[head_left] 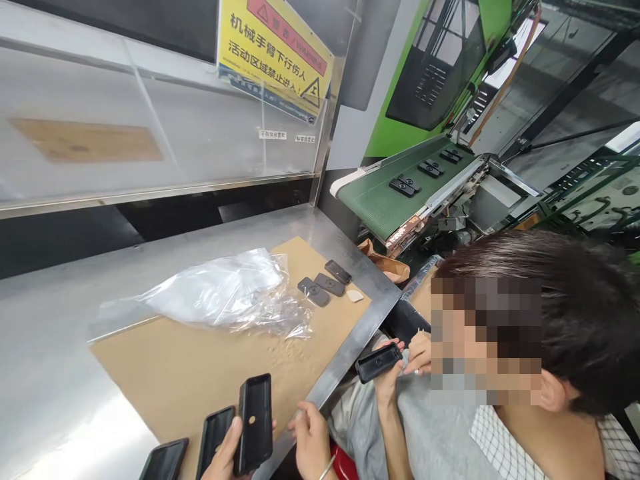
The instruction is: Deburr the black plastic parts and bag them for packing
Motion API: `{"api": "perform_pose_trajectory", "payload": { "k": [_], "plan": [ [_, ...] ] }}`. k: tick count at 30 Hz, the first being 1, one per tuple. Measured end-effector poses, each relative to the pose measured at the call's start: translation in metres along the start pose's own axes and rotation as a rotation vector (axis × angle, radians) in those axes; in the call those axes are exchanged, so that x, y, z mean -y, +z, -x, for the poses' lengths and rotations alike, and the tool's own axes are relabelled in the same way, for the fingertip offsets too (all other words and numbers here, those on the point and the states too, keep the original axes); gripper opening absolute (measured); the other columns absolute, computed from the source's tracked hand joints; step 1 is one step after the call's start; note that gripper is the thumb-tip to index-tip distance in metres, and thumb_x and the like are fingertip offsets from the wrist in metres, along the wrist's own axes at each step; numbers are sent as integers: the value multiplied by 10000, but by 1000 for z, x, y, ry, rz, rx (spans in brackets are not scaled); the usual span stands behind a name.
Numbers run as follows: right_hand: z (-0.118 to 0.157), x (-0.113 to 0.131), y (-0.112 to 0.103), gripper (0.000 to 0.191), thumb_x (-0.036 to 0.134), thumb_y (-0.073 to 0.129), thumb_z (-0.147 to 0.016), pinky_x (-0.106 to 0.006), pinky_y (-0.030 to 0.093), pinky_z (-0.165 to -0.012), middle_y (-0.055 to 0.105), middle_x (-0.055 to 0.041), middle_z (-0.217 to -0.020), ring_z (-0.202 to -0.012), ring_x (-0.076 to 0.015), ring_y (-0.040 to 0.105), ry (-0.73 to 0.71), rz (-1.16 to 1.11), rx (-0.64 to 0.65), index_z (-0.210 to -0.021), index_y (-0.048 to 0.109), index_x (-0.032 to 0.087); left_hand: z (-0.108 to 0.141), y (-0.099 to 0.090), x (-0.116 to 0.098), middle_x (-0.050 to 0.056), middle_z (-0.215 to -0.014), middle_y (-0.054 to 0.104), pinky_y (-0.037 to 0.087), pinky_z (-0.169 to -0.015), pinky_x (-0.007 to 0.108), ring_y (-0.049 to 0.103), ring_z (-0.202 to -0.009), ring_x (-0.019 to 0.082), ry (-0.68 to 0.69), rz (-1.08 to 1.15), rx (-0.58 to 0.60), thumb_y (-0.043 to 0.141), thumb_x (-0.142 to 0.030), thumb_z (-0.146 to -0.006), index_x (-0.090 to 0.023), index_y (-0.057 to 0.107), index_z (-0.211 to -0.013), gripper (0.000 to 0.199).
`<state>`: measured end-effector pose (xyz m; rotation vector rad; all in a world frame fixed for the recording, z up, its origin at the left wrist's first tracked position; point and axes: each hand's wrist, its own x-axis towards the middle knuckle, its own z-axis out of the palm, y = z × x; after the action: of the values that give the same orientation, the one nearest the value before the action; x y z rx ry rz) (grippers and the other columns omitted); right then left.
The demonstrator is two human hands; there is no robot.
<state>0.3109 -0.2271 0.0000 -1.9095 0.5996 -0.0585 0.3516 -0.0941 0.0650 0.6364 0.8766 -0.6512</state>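
Steel table (55, 353) runs under the brown cardboard (200, 367), open this side of its plastic bag (225, 287), and remotely I watch the right hand (312, 437) by its right edge, loosely curled, seemingly empty, while above its near part the left hand (227, 457) pinches a black case (257, 427), long axis pointing away.

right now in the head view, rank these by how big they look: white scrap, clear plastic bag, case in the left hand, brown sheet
1. Brown sheet, partly covered
2. Clear plastic bag
3. Black case in the left hand, enlarged by nearness
4. White scrap
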Motion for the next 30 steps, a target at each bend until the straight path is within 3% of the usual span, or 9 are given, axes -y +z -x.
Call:
{"api": "perform_pose_trajectory", "payload": {
  "k": [8,15,19,23,30],
  "plan": [
    [-6,1,-10,361,433,358,-860,-261,471,-664,683,-38,-724,-709,-182,632,-20,45,15,-986,604,201,-9,2,-9,96,-989,683,492,-853,389,609,-973,270,48,89,131,662,-333,-698,-143,605,-1042,397],
    [-15,-4,-18,357,414,346,-865,-257,472,-673,685,-38,-784,-722,-173,630,-26,101,-7,-1025,575,192,-8,-3,-32,75,-989,685,495,-843,363,619,-946,241,79,91,57,591,-314,-759,-159,598,-1080,357],
    [-13,-5,-13,325,375,357,-862,-252,468,-634,687,-35,-753,-710,-176,631,-25,152,2,-994,589,189,-8,-10,-38,82,-969,690,524,-761,329,643,-874,222,89,83,23,497,-302,-820,-155,580,-1117,341],
    [-6,-3,-7,306,316,348,-865,-245,470,-612,692,-37,-748,-701,-170,637,-23,202,24,-991,593,184,-7,-14,-37,79,-955,693,538,-716,311,643,-876,220,82,108,0,463,-272,-834,-162,576,-1125,331],
    [2,3,-3,265,228,381,-845,-240,481,-623,701,-19,-756,-691,-162,649,-23,288,87,-991,599,196,-9,-12,-22,54,-962,690,506,-844,364,617,-954,230,65,141,29,556,-204,-770,-180,618,-1036,274]
  ]
}}
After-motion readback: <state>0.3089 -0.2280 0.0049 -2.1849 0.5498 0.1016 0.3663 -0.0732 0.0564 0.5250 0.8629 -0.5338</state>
